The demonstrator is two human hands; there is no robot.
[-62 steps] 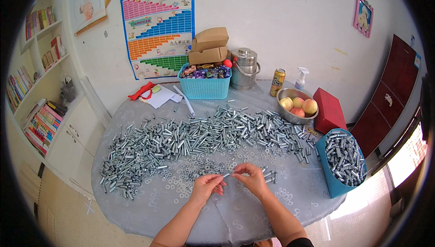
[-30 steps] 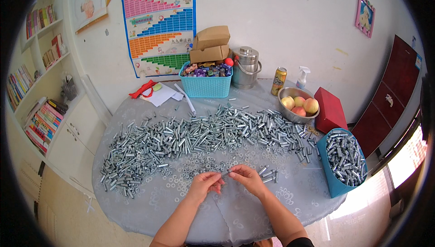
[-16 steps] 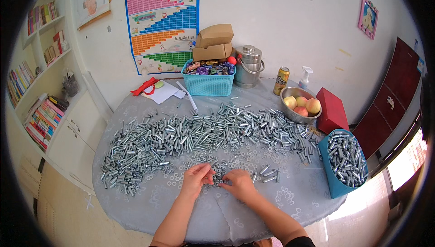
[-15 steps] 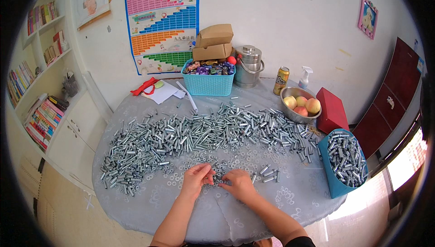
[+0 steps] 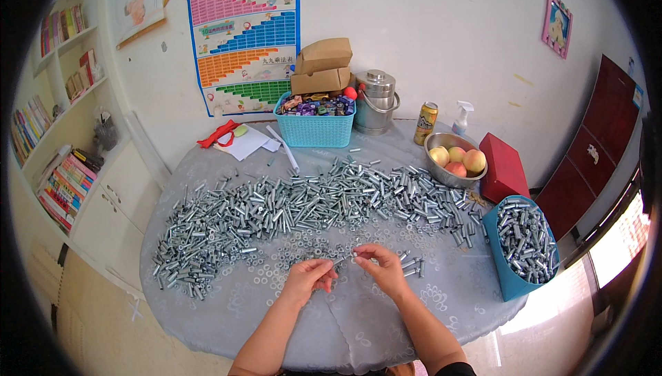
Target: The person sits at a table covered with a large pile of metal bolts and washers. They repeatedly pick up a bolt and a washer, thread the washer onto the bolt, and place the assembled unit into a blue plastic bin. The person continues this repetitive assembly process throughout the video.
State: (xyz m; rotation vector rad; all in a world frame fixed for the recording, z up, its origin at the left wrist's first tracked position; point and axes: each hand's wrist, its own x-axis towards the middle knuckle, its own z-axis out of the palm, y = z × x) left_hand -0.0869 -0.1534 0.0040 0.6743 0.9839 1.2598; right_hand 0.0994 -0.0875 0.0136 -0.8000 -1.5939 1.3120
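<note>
My left hand [image 5: 309, 282] pinches a thin metal bolt [image 5: 339, 261] that points up and to the right. Close beside the bolt's far end, my right hand [image 5: 383, 270] has thumb and forefinger closed on a small shiny metal piece [image 5: 355, 254], too small to tell whether a nut or a washer. Just beyond both hands lies a heap of small metal nuts [image 5: 301, 251], partly hidden by my fingers. Flat washers [image 5: 265, 272] are scattered around it. To the right of my right hand, several assembled bolts [image 5: 414, 265] lie on the cloth.
A wide bank of metal sleeves [image 5: 289, 200] spreads across the grey-covered table [image 5: 324, 334]. A blue bin [image 5: 509, 265] full of bolts stands right. Behind are a turquoise basket [image 5: 314, 132], a steel pot [image 5: 376, 103], a fruit bowl [image 5: 455, 178] and a red box [image 5: 503, 169].
My hands have lifted from the heap of nuts. The right hand has risen and moved right, and the bolt now shows between the two hands.
</note>
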